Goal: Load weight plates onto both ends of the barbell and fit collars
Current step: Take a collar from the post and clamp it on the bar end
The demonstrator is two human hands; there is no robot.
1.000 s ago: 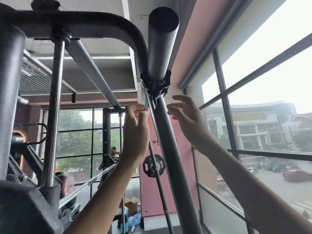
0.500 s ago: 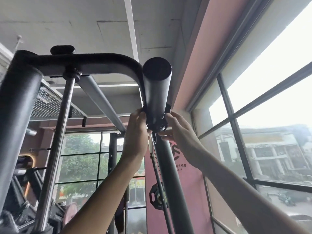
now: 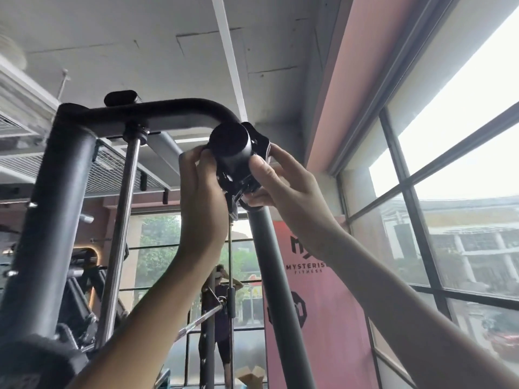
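Both our left hand (image 3: pixel 200 192) and right hand (image 3: pixel 283 189) grip the collar (image 3: pixel 243 176) on the barbell sleeve (image 3: pixel 229 143), under a cracked ceiling (image 3: pixel 140 51), beside windows (image 3: pixel 455 175).

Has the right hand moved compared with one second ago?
Yes: toward the black peg. The right hand now grips the collar on it; earlier it hovered apart.

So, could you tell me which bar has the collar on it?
The short black sleeve facing the camera: the collar rings it, between the left hand and right hand. The chrome rod and thick black post stand untouched.
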